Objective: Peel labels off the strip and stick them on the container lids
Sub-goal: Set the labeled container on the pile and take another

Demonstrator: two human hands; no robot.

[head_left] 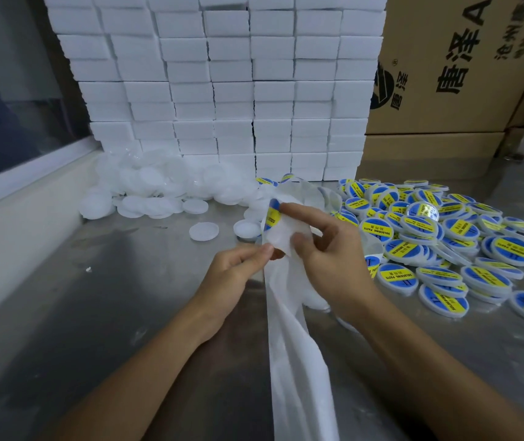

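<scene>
1. Hands meet over a steel table (101, 313), both working one white backing strip (289, 329).
2. Left hand (232, 275) pinches the strip's left edge between thumb and forefinger; other fingers curled under.
3. Right hand (327, 249) grips the strip from the right, thumb pressed on its front, index finger stretched toward a blue-and-yellow label (272, 214).
4. That label sits at the strip's upper left, partly curled around the edge; cannot tell if it is lifted off the backing.
5. Strip hangs from the hands down toward the camera between both forearms, twisted, and its far end loops up behind the fingers.
6. Unlabeled white lids (146, 192) lie heaped at the back left against the wall; a few loose ones (203, 232) lie on the table just left of the hands.
7. Labeled lids (438, 237) are piled on the right, overlapping, blue-yellow faces mostly up, text reads "SOLDERING PASTE".
8. One shiny clear lid (422, 211) rests on top of the labeled pile.
9. Stacked white boxes (222, 87) form a wall behind the lids.
10. Brown cardboard cartons (445, 74) with printed characters stand at the back right.
</scene>
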